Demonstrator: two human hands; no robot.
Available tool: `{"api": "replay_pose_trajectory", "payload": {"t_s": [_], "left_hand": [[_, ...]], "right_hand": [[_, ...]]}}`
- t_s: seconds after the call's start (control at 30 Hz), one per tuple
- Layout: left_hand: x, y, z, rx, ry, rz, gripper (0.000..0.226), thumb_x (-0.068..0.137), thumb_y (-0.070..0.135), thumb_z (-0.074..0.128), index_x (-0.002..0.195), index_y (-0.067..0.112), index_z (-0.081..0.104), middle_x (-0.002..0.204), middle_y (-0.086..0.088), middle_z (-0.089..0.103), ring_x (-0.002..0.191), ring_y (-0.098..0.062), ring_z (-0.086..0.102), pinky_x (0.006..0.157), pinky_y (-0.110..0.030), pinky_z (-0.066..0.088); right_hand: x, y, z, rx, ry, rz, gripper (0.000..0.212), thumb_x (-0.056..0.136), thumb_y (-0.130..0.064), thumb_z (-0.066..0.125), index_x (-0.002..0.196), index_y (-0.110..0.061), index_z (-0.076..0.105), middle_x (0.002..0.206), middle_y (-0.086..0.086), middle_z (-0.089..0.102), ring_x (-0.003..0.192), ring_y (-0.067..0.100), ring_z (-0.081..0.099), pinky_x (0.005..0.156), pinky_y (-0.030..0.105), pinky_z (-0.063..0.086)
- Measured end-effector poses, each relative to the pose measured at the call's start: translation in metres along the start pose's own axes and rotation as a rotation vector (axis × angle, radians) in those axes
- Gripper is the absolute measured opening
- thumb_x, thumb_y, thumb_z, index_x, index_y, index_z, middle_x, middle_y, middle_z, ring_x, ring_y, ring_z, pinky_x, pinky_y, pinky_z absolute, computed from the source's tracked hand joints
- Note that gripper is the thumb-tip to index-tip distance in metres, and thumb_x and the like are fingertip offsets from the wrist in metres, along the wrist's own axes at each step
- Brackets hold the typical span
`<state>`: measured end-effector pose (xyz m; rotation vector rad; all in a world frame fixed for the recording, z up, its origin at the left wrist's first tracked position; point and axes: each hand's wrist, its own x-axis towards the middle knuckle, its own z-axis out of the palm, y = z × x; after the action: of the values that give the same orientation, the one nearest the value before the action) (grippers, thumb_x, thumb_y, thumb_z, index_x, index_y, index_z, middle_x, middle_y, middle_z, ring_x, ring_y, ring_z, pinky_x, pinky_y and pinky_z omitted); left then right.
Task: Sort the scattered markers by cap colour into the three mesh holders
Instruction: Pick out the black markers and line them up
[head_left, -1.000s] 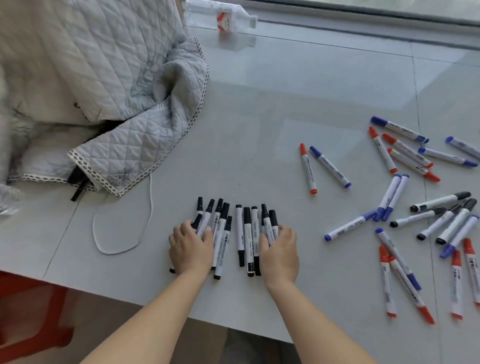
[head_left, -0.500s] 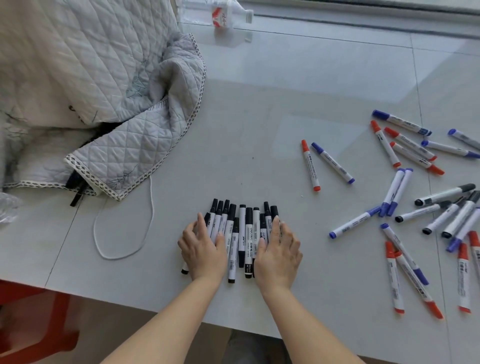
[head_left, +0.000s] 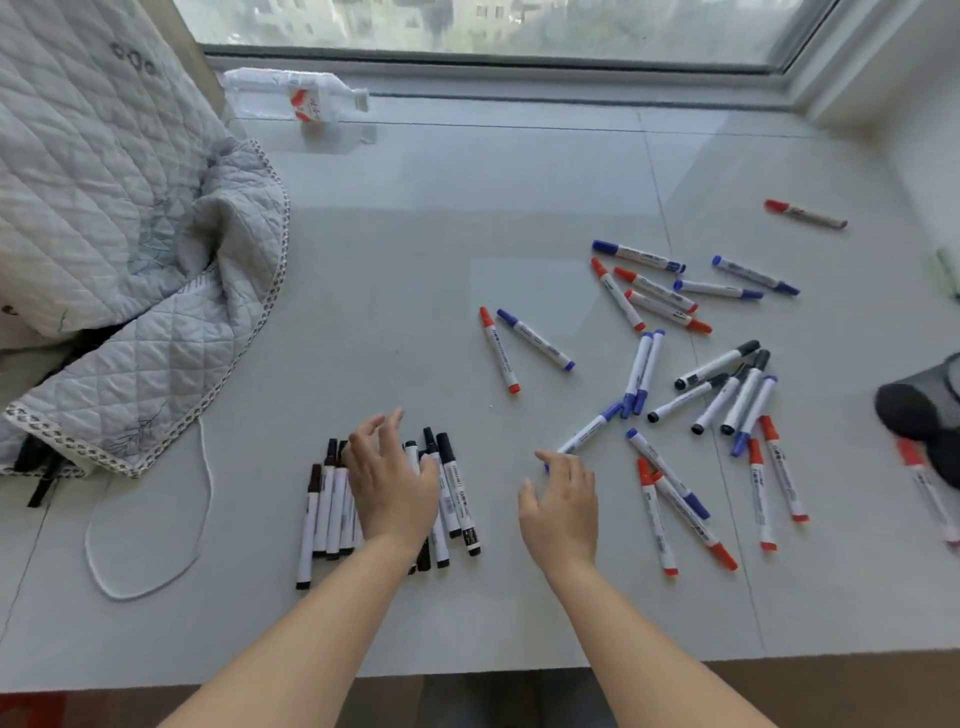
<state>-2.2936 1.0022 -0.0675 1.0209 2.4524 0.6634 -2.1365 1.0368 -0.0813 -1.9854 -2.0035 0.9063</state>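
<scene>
A: Black-capped markers (head_left: 332, 499)?
B: Slim white barrels, dark caps, bunched side by side on the glossy grey bench (head_left: 415, 260), near edge.
A: Hands?
B: Left hand (head_left: 392, 486) over that bunch, fingers spread, gripping nothing; right hand (head_left: 561, 501) relaxed, empty, beside a blue-capped marker (head_left: 589, 430).
A: Others?
B: Red and blue-capped markers (head_left: 675, 493) scattered right (dark mesh holder (head_left: 930, 410) at the edge). Quilted fabric (head_left: 130, 249) left.

dark print on the white marker barrels (head_left: 452, 499) too blurred to read, red mark on the bottle label (head_left: 305, 102) illegible
</scene>
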Motion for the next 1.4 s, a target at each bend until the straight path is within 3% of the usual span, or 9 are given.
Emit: {"api": "replay_pose_trajectory", "payload": {"t_s": [0.13,0.23,0.43,0.6,0.83,1.17,1.27,1.33,1.4], "left_hand": [[-0.006,0.068,0.028,-0.069,-0.116,0.203,0.05,0.08,0.008,0.057,0.128,0.013,0.045,0.127,-0.008,0.034,0.116,-0.023,0.038,0.097,-0.028,0.033],[-0.011,0.115,0.056,-0.083,-0.23,0.317,0.045,0.083,0.01,0.056,0.126,0.016,0.047,0.124,-0.003,0.038,0.11,-0.018,0.047,0.084,-0.021,0.039],[-0.016,0.19,0.126,-0.036,-0.399,0.377,0.038,0.086,0.017,0.053,0.124,0.022,0.048,0.12,0.003,0.043,0.096,-0.013,0.055,0.073,-0.02,0.039],[-0.012,0.222,0.177,-0.004,-0.419,0.288,0.038,0.087,0.019,0.053,0.125,0.023,0.047,0.123,0.004,0.046,0.103,-0.01,0.05,0.08,-0.022,0.039],[0.006,0.244,0.221,0.277,-0.359,0.448,0.045,0.088,0.026,0.053,0.132,0.021,0.042,0.128,0.001,0.044,0.117,-0.017,0.042,0.095,-0.029,0.039],[0.02,0.268,0.249,0.553,-0.278,0.568,0.029,0.091,0.037,0.045,0.108,0.014,0.048,0.106,-0.003,0.051,0.097,-0.018,0.047,0.083,-0.029,0.044],[0.026,0.275,0.251,0.6,-0.332,0.558,0.02,0.094,0.025,0.038,0.105,0.009,0.045,0.106,-0.009,0.055,0.097,-0.022,0.051,0.077,-0.029,0.04],[0.029,0.278,0.25,0.603,-0.389,0.502,0.015,0.094,0.014,0.034,0.102,0.008,0.045,0.105,-0.011,0.058,0.095,-0.025,0.056,0.068,-0.03,0.036],[0.029,0.279,0.248,0.574,-0.416,0.469,0.011,0.094,0.012,0.035,0.098,0.008,0.045,0.101,-0.011,0.06,0.088,-0.026,0.058,0.063,-0.031,0.037]], "right_hand": [[0.019,0.047,-0.052,0.038,0.085,0.082,0.028,0.086,-0.013,0.053,0.113,-0.011,0.057,0.114,0.005,0.057,0.109,0.022,0.045,0.094,0.029,0.034],[0.035,0.086,-0.089,0.05,0.125,0.135,0.021,0.086,-0.011,0.051,0.105,-0.01,0.06,0.106,0.006,0.059,0.102,0.023,0.047,0.087,0.029,0.037],[0.086,0.164,-0.154,-0.025,0.116,0.105,0.02,0.086,-0.008,0.049,0.099,-0.01,0.063,0.106,0.007,0.06,0.102,0.025,0.048,0.085,0.032,0.039],[0.134,0.202,-0.188,-0.18,0.026,-0.086,0.022,0.088,-0.012,0.047,0.101,-0.014,0.064,0.105,0.004,0.059,0.098,0.022,0.049,0.077,0.029,0.042],[0.194,0.211,-0.198,-0.477,-0.218,-0.503,0.041,0.086,-0.008,0.045,0.123,-0.022,0.052,0.13,-0.003,0.046,0.112,0.021,0.042,0.085,0.031,0.044],[0.222,0.2,-0.18,-0.702,-0.29,-0.781,0.037,0.084,-0.001,0.044,0.119,-0.013,0.047,0.12,0.005,0.047,0.102,0.026,0.045,0.068,0.031,0.03],[0.224,0.198,-0.182,-0.715,-0.301,-0.79,0.041,0.086,-0.001,0.042,0.125,-0.012,0.044,0.12,0.006,0.048,0.102,0.029,0.047,0.071,0.035,0.036],[0.222,0.198,-0.187,-0.737,-0.23,-0.875,0.035,0.081,-0.002,0.052,0.115,-0.012,0.054,0.107,0.003,0.057,0.093,0.027,0.054,0.067,0.035,0.047],[0.221,0.198,-0.191,-0.782,-0.108,-0.948,0.028,0.063,-0.001,0.066,0.088,-0.014,0.065,0.082,-0.001,0.064,0.069,0.02,0.059,0.052,0.029,0.05]]}}
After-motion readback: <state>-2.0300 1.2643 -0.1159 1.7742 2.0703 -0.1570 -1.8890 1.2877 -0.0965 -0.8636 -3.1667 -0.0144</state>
